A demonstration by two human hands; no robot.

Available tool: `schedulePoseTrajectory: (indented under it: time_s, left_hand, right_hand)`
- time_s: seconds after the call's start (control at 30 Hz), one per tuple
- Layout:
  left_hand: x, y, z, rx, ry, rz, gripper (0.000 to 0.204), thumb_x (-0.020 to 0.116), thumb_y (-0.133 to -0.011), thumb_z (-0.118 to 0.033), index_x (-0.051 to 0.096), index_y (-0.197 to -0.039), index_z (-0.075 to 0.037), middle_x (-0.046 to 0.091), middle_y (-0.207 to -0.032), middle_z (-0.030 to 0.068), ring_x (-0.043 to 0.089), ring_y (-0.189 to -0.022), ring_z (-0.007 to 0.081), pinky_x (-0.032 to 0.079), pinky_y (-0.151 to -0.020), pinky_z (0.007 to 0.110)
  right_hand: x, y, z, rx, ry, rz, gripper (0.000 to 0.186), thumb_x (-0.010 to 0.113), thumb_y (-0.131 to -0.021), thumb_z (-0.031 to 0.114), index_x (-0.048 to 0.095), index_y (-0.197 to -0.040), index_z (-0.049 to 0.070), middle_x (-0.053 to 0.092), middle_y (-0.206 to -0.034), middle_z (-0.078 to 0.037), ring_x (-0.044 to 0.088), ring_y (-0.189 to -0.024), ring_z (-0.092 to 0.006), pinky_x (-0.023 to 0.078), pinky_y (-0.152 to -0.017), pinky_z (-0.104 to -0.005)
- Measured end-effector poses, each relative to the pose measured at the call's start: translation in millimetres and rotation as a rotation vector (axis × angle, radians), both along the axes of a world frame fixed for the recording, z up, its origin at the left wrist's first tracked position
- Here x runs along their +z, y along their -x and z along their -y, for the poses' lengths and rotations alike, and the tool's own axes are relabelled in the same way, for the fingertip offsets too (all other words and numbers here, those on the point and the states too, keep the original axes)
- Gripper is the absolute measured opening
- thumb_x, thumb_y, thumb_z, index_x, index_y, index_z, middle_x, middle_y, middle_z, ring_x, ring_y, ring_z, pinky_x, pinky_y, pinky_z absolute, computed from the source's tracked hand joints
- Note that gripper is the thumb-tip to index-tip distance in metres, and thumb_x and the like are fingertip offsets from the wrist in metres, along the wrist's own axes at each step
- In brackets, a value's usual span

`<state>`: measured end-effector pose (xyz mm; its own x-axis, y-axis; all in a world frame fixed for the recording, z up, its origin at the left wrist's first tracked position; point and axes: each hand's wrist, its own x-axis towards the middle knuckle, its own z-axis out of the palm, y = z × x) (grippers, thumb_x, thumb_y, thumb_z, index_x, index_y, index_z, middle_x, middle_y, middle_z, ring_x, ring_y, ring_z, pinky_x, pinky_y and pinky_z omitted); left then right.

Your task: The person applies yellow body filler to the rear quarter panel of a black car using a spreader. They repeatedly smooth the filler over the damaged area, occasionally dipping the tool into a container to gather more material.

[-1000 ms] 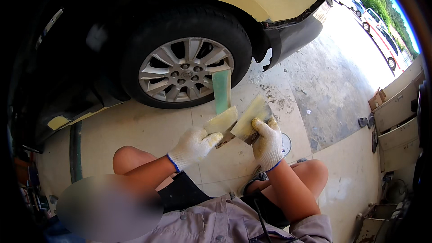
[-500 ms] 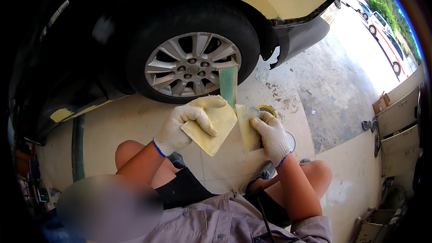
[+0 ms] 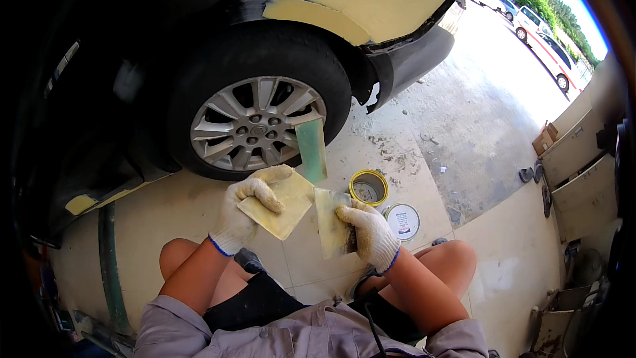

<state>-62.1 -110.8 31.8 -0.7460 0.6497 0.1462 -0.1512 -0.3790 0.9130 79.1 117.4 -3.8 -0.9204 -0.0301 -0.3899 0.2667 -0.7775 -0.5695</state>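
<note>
Dusty concrete floor (image 3: 464,126); gloved left hand (image 3: 246,211) and right hand (image 3: 368,233) pinching putty-smeared flat boards (image 3: 281,205).

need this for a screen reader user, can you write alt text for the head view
A crouching person in white work gloves holds a yellowish spreader board in the left hand and a putty-coated scraper in the right hand. Ahead stands a dark car's alloy wheel, with a green strip leaning on it and an open putty tin on the concrete floor.

Bright daylight from one o'clock, washing out the concrete floor (image 3: 490,99). Deep shadow from nine to eleven o'clock. Sharp at centre; fisheye bending and black vignette at the rim.
</note>
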Motion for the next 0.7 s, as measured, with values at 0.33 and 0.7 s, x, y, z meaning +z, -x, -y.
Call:
schedulePoseTrajectory:
  time_s: [0.33,0.7]
  left_hand:
    - [1.9,-19.6,-6.8,-0.203,0.157,-0.316,0.009,0.074,-0.088,0.002,0.078,-0.095,-0.002,0.053,-0.152,0.0198,0.061,-0.129,0.0276,0.052,-0.107,0.038]
    - [3.4,-7.2,-9.2,-0.259,0.315,0.344,0.043,0.051,-0.108,-0.019,0.051,-0.146,0.002,0.062,-0.140,0.0162,0.064,-0.124,0.0255,0.052,-0.106,0.040]
  right_hand:
    - [-2.7,-3.9,6.4,0.112,0.178,-0.122,0.039,0.064,-0.102,0.015,0.058,-0.138,0.002,0.071,-0.125,-0.011,0.072,-0.108,-0.0227,0.059,-0.097,-0.0397]
    - [6.0,-2.8,-2.9,0.020,-0.178,-0.102,0.036,0.065,-0.100,0.014,0.060,-0.133,0.000,0.071,-0.119,-0.009,0.071,-0.102,-0.0167,0.060,-0.090,-0.0348]
